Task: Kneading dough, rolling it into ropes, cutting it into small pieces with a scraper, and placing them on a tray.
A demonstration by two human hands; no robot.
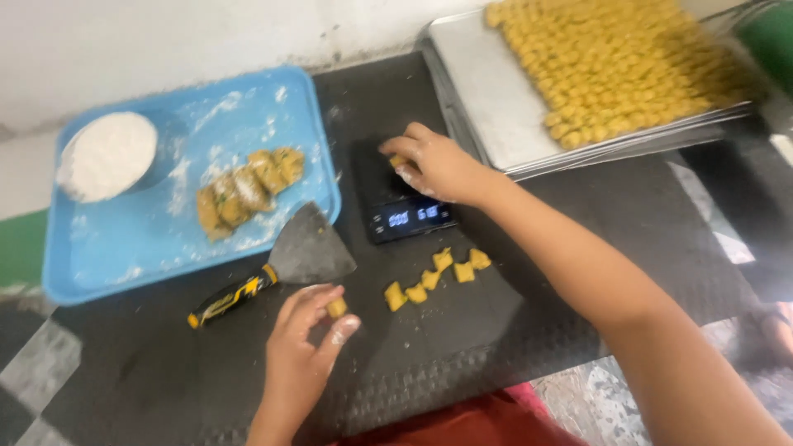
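On the black, ridged mat (512,330) that covered the table, the person's left hand (301,347) had its grip pinched on a small yellow dough piece (336,308), held between thumb and fingertips just above the mat. The right hand (438,165) reached over a small black digital scale (401,198) with a lit display, its floury fingers closed on another dough bit (399,160) at the scale's platform. Between the two hands a short row of cut dough pieces (435,277) lay on the mat, just in front of the scale. A scraper (277,277) with a dark blade and a black-and-yellow handle rested to the left, its blade near the corner of a blue tray (99,272). That tray was dusted with flour and carried a lumpy dough log (248,190) and a round bowl of flour (107,155). To the far right a metal tray (487,91) held many rows of shaped yellow pieces (619,62). A pale wall (206,37) ran behind, and checkered floor (41,363) showed at the lower left past the mat's edge.
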